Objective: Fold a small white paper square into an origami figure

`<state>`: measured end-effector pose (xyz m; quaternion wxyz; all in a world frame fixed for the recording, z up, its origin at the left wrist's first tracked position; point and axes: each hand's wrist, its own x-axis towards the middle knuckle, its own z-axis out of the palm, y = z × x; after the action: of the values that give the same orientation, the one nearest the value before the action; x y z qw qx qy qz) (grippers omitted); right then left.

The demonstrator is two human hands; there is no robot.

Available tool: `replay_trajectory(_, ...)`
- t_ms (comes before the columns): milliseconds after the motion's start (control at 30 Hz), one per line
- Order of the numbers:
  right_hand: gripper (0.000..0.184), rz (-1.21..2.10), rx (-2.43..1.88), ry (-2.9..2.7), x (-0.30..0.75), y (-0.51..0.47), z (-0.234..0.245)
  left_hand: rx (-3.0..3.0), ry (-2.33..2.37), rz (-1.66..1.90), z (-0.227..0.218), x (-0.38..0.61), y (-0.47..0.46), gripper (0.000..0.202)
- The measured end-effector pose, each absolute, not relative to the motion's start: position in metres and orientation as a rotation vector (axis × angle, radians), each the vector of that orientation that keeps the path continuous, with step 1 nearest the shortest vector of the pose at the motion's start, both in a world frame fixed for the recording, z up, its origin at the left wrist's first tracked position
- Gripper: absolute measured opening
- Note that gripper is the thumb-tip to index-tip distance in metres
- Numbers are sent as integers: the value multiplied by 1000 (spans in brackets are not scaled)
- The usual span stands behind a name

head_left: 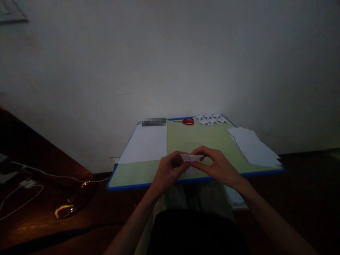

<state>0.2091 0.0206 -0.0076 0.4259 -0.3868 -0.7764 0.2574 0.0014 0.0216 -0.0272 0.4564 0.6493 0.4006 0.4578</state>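
Observation:
A small folded piece of white paper (191,158) is held up over the front part of the table. My left hand (170,168) pinches its left side between thumb and fingers. On its other side, my right hand (216,163) grips it the same way, and both thumbs meet near the paper's middle. Its upper edge spreads out to points at left and right. The fingers behind the paper are partly hidden.
The pale green table (196,138) has a blue rim. Toward its back lie red-handled scissors (188,122), several folded paper pieces (211,119) and a blurred dark object (154,122). A white sheet (148,143) lies left, a paper stack (252,147) right. A wall stands behind.

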Motion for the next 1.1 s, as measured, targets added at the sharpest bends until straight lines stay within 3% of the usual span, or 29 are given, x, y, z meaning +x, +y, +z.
replay_trajectory(267, 5, 487, -909, -1961, 205, 14, -14, 1382, 948, 1109, -26, 2, 17, 29)
replay_trajectory(500, 14, 300, -775, -2139, 207, 13, -15, 979, 809, 1083, -28, -3, 18, 28)
replay_trajectory(633, 48, 241, -790, -2316, 214, 13, -16, 819, 780, 1056, -31, -7, 24, 25)
replay_trajectory(700, 45, 144, -786, -2349, 217, 17, -19, 822, 778, 1011, -30, -10, 25, 22)
replay_trajectory(800, 23, 59, -751, -2288, 219, 22, -23, 1104, 830, 939, -27, -17, 23, 28)
replay_trajectory(900, 14, 40, -725, -2211, 217, 24, -24, 1650, 935, 1028, -20, -23, 18, 33)
replay_trajectory(1100, 13, 11, -675, -2096, 213, 19, -25, 2263, 871, 1219, -4, -21, 14, 6)
